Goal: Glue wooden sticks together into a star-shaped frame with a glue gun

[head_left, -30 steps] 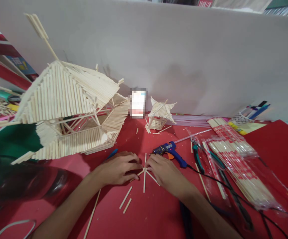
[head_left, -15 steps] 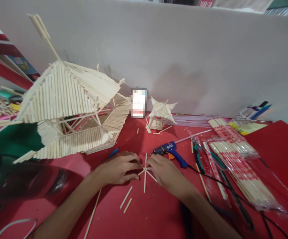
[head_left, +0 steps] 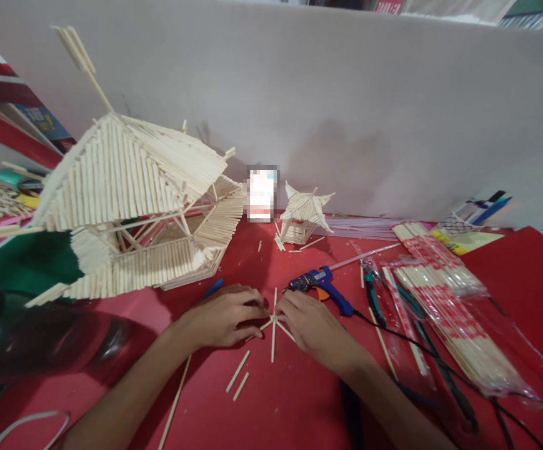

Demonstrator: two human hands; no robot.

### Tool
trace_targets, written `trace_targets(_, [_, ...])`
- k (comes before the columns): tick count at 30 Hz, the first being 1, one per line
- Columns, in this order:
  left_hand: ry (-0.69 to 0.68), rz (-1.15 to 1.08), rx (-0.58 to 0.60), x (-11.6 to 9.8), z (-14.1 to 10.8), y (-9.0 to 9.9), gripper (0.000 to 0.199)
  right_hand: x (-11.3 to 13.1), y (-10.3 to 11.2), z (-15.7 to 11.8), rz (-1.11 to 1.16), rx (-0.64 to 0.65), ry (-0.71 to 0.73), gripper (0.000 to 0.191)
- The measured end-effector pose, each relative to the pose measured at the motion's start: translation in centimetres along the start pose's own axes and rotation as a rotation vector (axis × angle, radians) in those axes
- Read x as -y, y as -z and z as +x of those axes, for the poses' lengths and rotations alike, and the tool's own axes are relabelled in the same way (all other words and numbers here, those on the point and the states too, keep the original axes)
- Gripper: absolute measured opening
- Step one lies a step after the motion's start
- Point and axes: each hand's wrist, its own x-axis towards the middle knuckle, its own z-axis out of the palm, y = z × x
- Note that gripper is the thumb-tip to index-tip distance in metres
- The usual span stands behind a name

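Sticks of the radial frame [head_left: 273,342] now meet centrally; left hand [head_left: 227,315] and right hand [head_left: 315,325] grip it.

The person's left hand [head_left: 227,315] and right hand [head_left: 311,322] are ungloved, with slender fingers and smooth backs, each narrowing at a bare wrist before the left forearm [head_left: 128,384] and right forearm [head_left: 383,397], both slim and uncovered, widen toward the bottom edge of the view.
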Motion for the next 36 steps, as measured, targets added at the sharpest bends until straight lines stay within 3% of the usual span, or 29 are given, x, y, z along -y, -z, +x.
trace_targets(18, [0.004, 0.021, 0.021, 0.01, -0.04, 0.0, 0.026, -0.18, 0.29, -0.01, -0.023, 0.022, 0.019, 0.008])
trace_targets(36, [-0.001, 0.018, 0.004, -0.07, 0.02, 0.03, 0.025, -0.38, -0.29, 0.0, 0.002, -0.033, 0.035, 0.012])
